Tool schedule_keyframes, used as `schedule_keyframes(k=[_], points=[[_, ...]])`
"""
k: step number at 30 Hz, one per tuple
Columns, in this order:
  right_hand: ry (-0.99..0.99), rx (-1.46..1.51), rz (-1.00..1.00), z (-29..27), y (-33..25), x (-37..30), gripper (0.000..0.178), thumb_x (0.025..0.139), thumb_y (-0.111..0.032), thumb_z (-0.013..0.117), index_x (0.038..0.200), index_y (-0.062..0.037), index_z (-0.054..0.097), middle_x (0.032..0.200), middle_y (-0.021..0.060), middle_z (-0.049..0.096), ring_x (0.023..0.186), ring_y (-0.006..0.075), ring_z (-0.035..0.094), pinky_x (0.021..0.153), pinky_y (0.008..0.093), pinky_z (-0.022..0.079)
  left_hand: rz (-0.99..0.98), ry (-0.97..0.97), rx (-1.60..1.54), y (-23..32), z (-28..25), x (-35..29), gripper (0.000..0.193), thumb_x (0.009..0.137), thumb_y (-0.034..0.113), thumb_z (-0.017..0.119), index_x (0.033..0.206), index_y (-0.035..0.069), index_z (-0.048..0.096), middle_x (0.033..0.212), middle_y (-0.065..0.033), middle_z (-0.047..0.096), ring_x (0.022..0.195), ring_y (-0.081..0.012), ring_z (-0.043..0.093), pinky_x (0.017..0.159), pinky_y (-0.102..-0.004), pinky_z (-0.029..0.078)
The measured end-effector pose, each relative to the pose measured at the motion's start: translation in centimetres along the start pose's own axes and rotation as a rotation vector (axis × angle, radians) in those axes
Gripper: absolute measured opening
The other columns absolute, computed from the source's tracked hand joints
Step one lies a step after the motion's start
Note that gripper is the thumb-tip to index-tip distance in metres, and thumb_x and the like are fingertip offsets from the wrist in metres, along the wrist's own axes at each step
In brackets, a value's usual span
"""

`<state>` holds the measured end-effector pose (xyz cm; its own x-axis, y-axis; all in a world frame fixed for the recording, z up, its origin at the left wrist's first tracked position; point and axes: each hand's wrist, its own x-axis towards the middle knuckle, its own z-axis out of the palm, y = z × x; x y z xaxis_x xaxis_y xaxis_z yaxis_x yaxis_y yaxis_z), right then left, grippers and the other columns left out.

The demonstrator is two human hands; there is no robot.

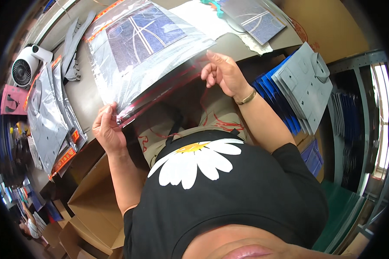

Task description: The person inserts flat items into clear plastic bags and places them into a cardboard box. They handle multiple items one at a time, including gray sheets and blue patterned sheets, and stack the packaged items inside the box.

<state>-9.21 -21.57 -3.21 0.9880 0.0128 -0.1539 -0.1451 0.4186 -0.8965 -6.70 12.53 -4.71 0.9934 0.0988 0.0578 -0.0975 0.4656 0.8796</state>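
A clear plastic bag (pixel 168 71) lies over the near edge of the table, with a dark blue panel crossed by pale lines (pixel 149 34) in or under it. My left hand (pixel 109 129) pinches the bag's near left corner between thumb and fingers. At the near right edge, my right hand (pixel 224 74) has curled fingers with the thumb above them, and the bag's edge runs in between. The bag's near edge stretches between both hands and hangs over my lap, showing a reddish strip along it.
Bagged grey panels (pixel 47 116) lie at the left, near grey strips (pixel 73 52) and a white fan (pixel 23 67). Another blue panel (pixel 257 21) rests at the far right. Grey sheets (pixel 304 82) and blue sheets (pixel 276 105) stand at my right. Open cardboard boxes (pixel 97 203) sit lower left.
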Motion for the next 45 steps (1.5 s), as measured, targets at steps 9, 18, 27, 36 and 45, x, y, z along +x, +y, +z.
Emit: schedule_keyframes(k=[9,18,27,36,45], points=[[0.088,0.095,-0.032,3.1,2.0,5.7,0.031,0.096,-0.025,0.046,0.103,0.0023,0.058,0.084,0.0129,0.066,0.063,0.022,0.065,0.056,0.0343,0.055,-0.232,0.187,0.173,-1.6,-0.9,-0.2,0.006,0.078,0.004,0.07,0.082,0.0,0.069,0.079,-0.0045,0.065,0.074,-0.0126,0.06,0.071,-0.0268,0.048],[0.077,0.127,-0.137,1.0,-5.2,3.9,0.023,0.095,-0.02,0.049,0.099,-0.0018,0.062,0.09,0.0068,0.067,0.07,0.0145,0.062,0.057,0.0274,0.049,0.231,0.026,0.305,-5.5,-1.2,-2.2,0.042,0.08,-0.005,0.062,0.121,0.007,0.062,0.109,-0.0093,0.056,0.084,-0.014,0.062,0.072,-0.0258,0.053],[-0.208,-0.151,-0.096,-6.0,-10.4,6.2,0.032,0.095,-0.023,0.045,0.106,0.002,0.062,0.098,0.0116,0.067,0.082,0.0148,0.064,0.07,0.0245,0.051,-0.544,-0.709,-0.993,9.4,-5.7,3.5,0.061,0.091,0.035,0.058,0.137,0.0,0.04,0.135,-0.024,0.046,0.119,-0.0349,0.052,0.102,-0.0481,0.04],[-0.196,-0.044,0.281,-0.6,-0.4,1.5,0.037,0.101,-0.028,0.033,0.121,-0.0086,0.057,0.085,0.0088,0.064,0.065,0.014,0.06,0.055,0.0247,0.048,-0.373,-0.288,-0.396,12.7,-13.6,4.7,0.064,0.085,0.028,0.064,0.136,-0.003,0.039,0.131,-0.0236,0.049,0.112,-0.0352,0.055,0.098,-0.0492,0.044],[0.024,-0.978,-0.219,-5.2,2.5,-10.0,0.038,0.083,-0.035,0.063,0.109,-0.0071,0.065,0.096,0.0163,0.068,0.092,0.0277,0.065,0.079,0.0371,0.051,-0.049,0.457,0.221,15.3,-23.6,10.7,0.069,0.079,0.021,0.071,0.134,-0.006,0.038,0.126,-0.0232,0.053,0.105,-0.0356,0.058,0.094,-0.0503,0.048]])
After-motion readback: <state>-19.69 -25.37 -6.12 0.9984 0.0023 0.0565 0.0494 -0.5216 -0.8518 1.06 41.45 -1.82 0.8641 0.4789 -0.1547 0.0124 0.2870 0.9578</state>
